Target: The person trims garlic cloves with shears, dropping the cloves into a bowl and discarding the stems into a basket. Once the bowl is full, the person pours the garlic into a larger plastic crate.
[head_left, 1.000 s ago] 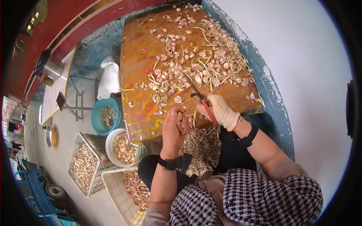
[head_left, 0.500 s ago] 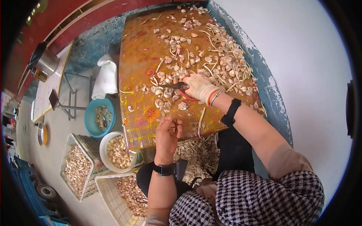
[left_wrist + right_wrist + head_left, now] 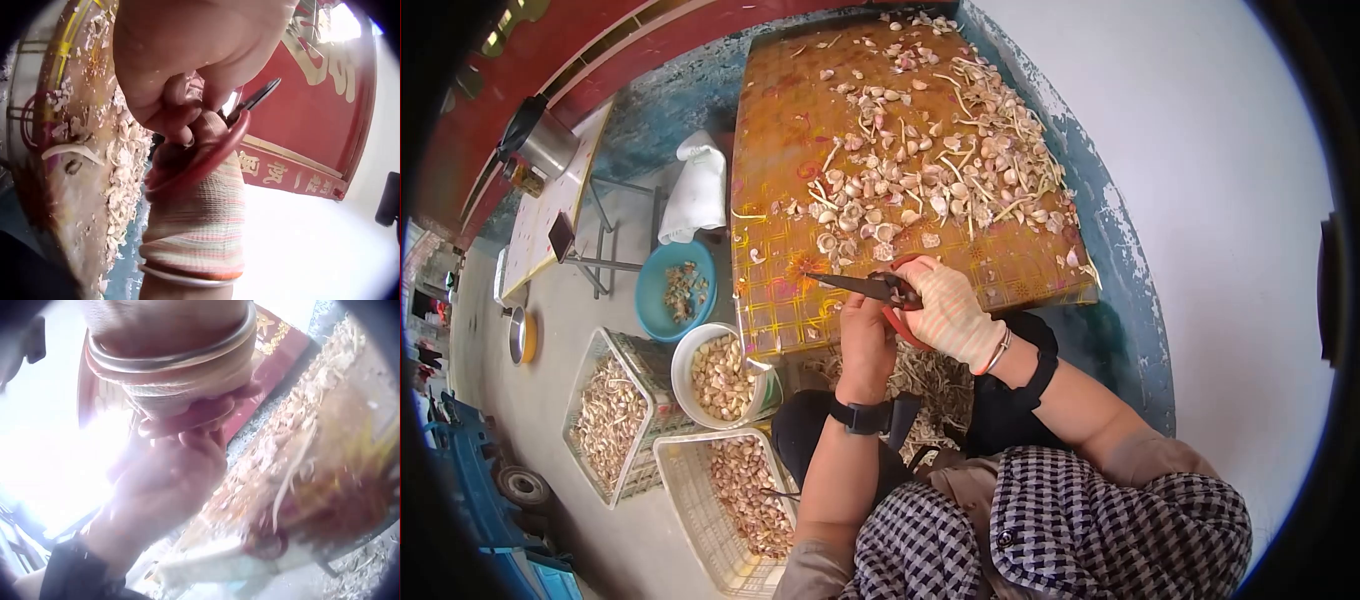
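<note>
In the head view the gloved right hand (image 3: 955, 315) grips red-handled scissors (image 3: 848, 284), their dark blades pointing left over the table's near edge. Right beside them is the bare left hand (image 3: 867, 345), its fingertips just below the blades. The left wrist view shows the left hand (image 3: 200, 44) with curled fingers pinching a small pale pinkish piece of garlic (image 3: 194, 83), mostly hidden, against the gloved right hand (image 3: 200, 219) and the red handle (image 3: 212, 157). Both hands meet in the right wrist view, where the scissors are hard to make out. Garlic cloves (image 3: 870, 188) lie beyond on the table (image 3: 785, 120).
Left of the table stand a blue basin (image 3: 646, 290), a white bucket (image 3: 681, 372) of cloves and two filled crates (image 3: 645, 430) (image 3: 700, 535). Dry skins and stalks (image 3: 930, 385) lie below the near edge. A wall (image 3: 1200, 200) borders the right side.
The right hand has drawn back from the garlic pile with the scissors and come to the left hand. The left hand's fingers have closed in; the head view has shifted slightly.
</note>
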The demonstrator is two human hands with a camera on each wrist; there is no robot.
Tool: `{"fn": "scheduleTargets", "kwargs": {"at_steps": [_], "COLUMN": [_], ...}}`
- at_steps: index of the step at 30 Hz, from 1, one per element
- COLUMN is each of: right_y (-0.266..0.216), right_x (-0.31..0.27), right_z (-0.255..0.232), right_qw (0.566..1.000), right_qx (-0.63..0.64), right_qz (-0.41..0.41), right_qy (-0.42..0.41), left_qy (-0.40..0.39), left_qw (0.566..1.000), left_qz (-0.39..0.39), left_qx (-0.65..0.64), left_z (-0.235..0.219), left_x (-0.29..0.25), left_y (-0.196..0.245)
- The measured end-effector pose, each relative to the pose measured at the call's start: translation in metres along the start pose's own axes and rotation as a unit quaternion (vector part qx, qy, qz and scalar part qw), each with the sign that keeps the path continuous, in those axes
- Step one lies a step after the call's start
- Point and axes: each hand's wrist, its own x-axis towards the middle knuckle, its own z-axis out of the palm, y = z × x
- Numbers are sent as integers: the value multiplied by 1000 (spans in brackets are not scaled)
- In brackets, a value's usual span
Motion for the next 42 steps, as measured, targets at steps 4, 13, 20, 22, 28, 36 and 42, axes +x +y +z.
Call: {"fn": "scheduleTargets", "kwargs": {"at_steps": [4,13,20,22,28,36,42], "right_y": [-22,-33,-50,-57,-65,-34,9], "right_x": [-10,-38,-66,-77,-89,-33,47], "right_z": [-46,-132,-142,-144,-122,-141,-129], "right_qw": [963,928,913,911,841,852,960], "right_qx": [148,-216,-127,-21,286,312,-60], "right_qz": [161,-54,19,80,315,348,155], "right_qy": [-155,-300,-387,-404,-335,-235,-225], "left_qy": [29,-89,-124,-124,-50,305,479], "left_qw": [997,958,929,941,958,926,854], "left_qz": [-44,-66,-48,3,-1,55,47], "left_qx": [58,264,346,316,283,215,196], "left_z": [0,20,28,32,20,-142,-271], "left_x": [-16,-95,-138,-149,-174,-260,-324], "left_y": [17,54,58,54,63,94,88]}}
